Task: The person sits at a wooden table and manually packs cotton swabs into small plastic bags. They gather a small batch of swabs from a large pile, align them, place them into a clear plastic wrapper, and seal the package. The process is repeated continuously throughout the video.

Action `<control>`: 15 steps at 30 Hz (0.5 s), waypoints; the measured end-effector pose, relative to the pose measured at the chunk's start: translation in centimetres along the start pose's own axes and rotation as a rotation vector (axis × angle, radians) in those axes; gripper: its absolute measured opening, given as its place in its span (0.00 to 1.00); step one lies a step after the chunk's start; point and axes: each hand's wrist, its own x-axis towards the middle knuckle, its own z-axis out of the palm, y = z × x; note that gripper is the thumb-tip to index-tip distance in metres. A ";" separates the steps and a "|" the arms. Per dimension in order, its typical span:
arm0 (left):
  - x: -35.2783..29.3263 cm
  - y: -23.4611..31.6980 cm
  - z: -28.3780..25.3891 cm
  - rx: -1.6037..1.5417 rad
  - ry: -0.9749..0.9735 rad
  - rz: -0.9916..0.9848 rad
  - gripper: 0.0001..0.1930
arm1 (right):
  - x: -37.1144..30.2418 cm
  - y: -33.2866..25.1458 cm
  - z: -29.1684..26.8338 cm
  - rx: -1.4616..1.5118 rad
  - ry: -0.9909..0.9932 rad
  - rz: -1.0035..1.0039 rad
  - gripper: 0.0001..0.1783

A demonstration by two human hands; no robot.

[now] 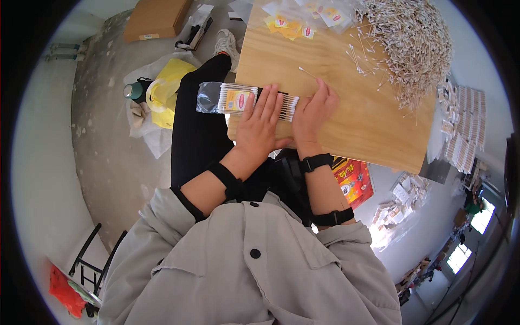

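A clear plastic bag (207, 97) of cotton swabs (288, 108) lies at the table's left edge, with a yellow and white label card (236, 101) inside. The swabs are in a neat row, and their right ends stick out past the bag. My left hand (259, 122) lies flat across the bag, fingers stretched out and pressing on it. Just right of the bag, my right hand (315, 111) has its fingertips pinched on a single cotton swab (307, 72), whose free end points away to the upper left.
A large heap of loose cotton swabs (411, 43) covers the far right of the wooden table (368, 122). Yellow label cards (290, 28) and clear bags lie at the far edge. Filled packs (467, 127) are stacked to the right. A yellow bag (165, 89) stands on the floor at left.
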 end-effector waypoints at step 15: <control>0.0 0.2 0.0 0.055 -0.037 0.025 0.56 | 0.4 -0.8 1.3 -0.188 -0.043 -0.194 0.21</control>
